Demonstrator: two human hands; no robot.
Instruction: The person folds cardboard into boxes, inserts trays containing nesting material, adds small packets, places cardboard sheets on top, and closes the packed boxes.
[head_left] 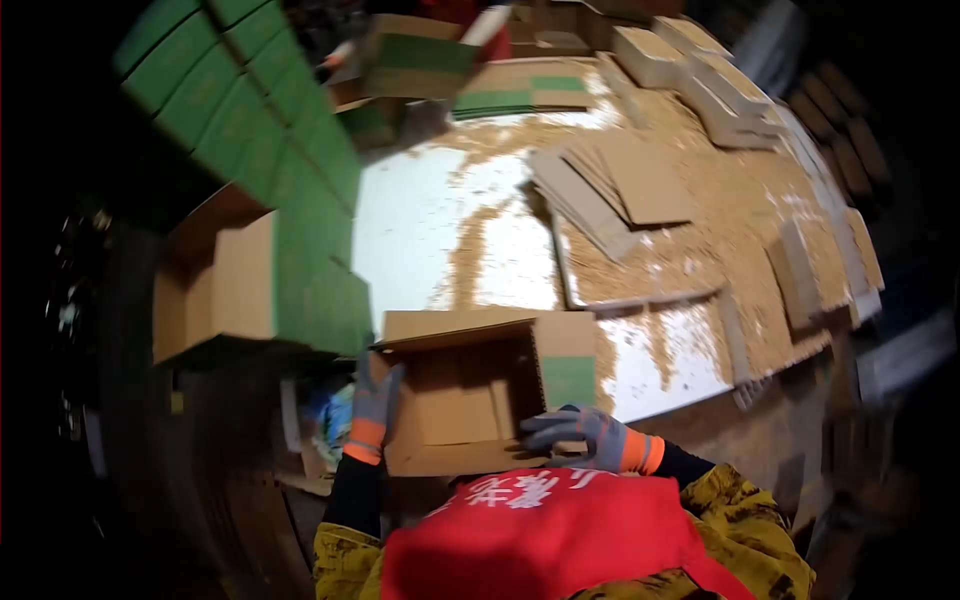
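An open cardboard box (pixel 461 461) lies in front of me with its opening towards me, and its right flap carries a green patch. My left hand (pixel 374 408), in a grey glove with an orange cuff, holds the box's left wall, thumb and fingers pointing away from me. At the near right corner, my right hand (pixel 588 437), in the same kind of glove, grips the edge with its fingers bent over into the opening. Part of the fingertips is hidden in the dark interior. Inside, the box shows only bare cardboard panels.
Stacked green boxes (pixel 250 130) rise on the left, with an open brown box (pixel 245 275) beside them. Wood shavings (pixel 720 190) cover much of the white table (pixel 400 230), with cardboard sheets (pixel 640 180) on top. Another person's sleeve (pixel 487 25) shows at the far side.
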